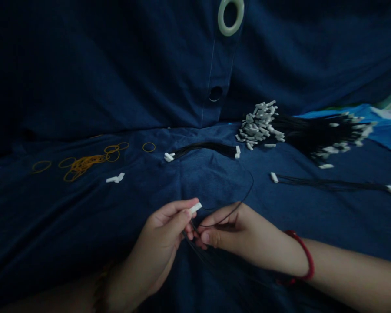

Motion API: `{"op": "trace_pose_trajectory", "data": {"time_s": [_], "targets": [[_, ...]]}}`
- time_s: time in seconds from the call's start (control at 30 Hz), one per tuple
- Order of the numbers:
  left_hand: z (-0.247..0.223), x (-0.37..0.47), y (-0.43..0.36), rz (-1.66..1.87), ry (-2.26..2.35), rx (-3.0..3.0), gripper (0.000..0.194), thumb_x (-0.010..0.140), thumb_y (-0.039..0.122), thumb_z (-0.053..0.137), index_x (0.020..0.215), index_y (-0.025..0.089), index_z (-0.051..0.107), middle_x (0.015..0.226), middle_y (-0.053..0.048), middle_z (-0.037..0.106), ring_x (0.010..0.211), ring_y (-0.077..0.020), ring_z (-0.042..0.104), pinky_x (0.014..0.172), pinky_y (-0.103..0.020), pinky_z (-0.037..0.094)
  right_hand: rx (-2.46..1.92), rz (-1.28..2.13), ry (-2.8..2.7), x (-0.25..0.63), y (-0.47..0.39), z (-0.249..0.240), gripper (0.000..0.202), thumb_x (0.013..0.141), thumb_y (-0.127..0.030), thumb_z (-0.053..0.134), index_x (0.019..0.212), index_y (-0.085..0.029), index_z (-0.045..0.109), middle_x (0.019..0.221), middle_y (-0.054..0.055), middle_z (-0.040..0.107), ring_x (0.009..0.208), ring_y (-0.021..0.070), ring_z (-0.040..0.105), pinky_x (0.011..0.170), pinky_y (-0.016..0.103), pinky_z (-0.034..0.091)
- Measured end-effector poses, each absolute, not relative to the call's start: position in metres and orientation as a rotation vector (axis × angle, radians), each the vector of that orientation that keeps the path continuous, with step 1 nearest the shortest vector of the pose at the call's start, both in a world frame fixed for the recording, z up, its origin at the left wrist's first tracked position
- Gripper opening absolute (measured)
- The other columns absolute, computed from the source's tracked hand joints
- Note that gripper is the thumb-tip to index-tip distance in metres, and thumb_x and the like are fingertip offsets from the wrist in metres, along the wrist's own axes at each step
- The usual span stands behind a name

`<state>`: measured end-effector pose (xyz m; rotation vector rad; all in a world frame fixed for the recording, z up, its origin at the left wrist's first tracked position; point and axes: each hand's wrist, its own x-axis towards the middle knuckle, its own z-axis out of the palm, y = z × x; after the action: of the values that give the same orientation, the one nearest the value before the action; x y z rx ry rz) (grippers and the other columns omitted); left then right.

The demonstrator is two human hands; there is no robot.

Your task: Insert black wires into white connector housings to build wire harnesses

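A small white connector (196, 208) is pinched between the thumb and index finger of my left hand (164, 241), with black wires hanging below it. Close beside it on the right, my right hand (233, 228) has its thumb and fingers closed on a thin black wire (251, 184), which loops up over the hand. A red cord bracelet circles the right wrist. Just beyond my hands, a short bundle of black wires (203, 145) with white connectors at both ends lies on the dark blue cloth (211, 182).
Orange rubber bands (84, 165) lie at the left, near loose white connectors (115, 178). A large pile of black wires (306, 132) with white ends sits at the back right. In front of it lies another wire set (332, 183). Blue cloth with a ring (240, 19) hangs behind.
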<state>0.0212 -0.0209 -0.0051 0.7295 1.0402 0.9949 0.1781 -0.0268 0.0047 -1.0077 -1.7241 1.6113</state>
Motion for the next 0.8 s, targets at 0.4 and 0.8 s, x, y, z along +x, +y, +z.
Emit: {"op": "trace_pose_trajectory", "data": {"time_s": [0.4,0.8], "targets": [[-0.0035,0.0215,-0.0216,1.005,1.033,0.736,0.014,0.068,0.015,0.065,0.081,0.016,0.071,0.065,-0.002,0.061,0.056,-0.0086,0.049,0.058,-0.021,0.039,-1.152,1.4,-1.824,0.1808,-0.0295,0.0011,0.015,0.08,-0.021,0.054,0.072,-0.01,0.061,0.069,0.002,0.06,0.063,0.0081,0.051,0.058,0.017,0.039],[-0.0053,0.0213,-0.0221,0.996,1.001,0.744,0.015,0.069,0.019,0.065,0.083,0.016,0.07,0.065,-0.002,0.061,0.059,-0.0098,0.049,0.059,-0.021,0.038,-1.179,1.181,-2.001,0.1751,-0.0333,0.0058,0.012,0.078,-0.013,0.05,0.078,-0.013,0.062,0.069,-0.001,0.061,0.057,0.0057,0.051,0.055,0.014,0.039]]}}
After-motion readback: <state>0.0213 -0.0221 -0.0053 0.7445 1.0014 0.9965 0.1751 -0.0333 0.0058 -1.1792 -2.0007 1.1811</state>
